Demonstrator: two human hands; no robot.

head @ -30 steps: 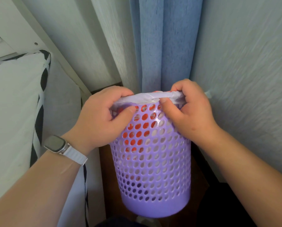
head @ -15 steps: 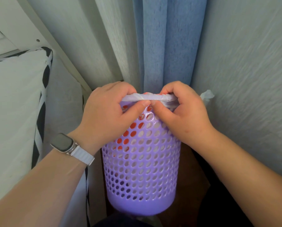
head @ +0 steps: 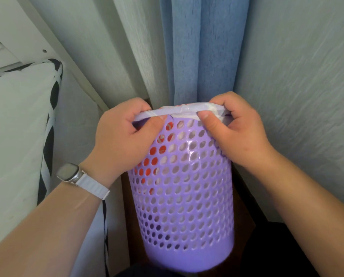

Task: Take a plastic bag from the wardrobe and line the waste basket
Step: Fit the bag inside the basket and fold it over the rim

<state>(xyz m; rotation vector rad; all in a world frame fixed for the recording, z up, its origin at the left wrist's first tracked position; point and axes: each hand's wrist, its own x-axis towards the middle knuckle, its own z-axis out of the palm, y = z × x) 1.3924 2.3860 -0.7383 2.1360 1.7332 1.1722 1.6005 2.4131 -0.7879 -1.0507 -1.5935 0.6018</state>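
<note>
While both hands work the near rim, the waste basket (head: pixel 184 188) stands upright in a narrow gap, with a blue curtain (head: pixel 203 48) behind it, a textured wall (head: pixel 299 96) to the right and a white cushion with black-and-white edging (head: pixel 17 126) to the left. The plastic bag (head: pixel 183 112) is already inside the basket: its white edge is folded over the rim, and white and red-orange patches of it show through the perforations on the upper left.

Hand state:
- The left hand (head: pixel 123 140) is closed on the rim at the left, thumb on the outer wall and fingers curled over the top, pinching the bag's folded edge. A watch with a white strap (head: pixel 77 176) sits on that wrist.
- The right hand (head: pixel 237 132) is closed on the rim at the right in the same way, thumb pressing the fold against the outer wall.

Change since the earlier views: half a second ago the thumbs nearly met at the middle of the near rim; they now sit apart, toward opposite sides. A strip of folded plastic lies flat between them.

Assessment: the cuff is being smoothed outward along the rim, so the lining step appears close to complete. The far side of the rim is hidden behind the hands and cannot be checked. The thin film may slip off the rim if released before it is seated all round.
</note>
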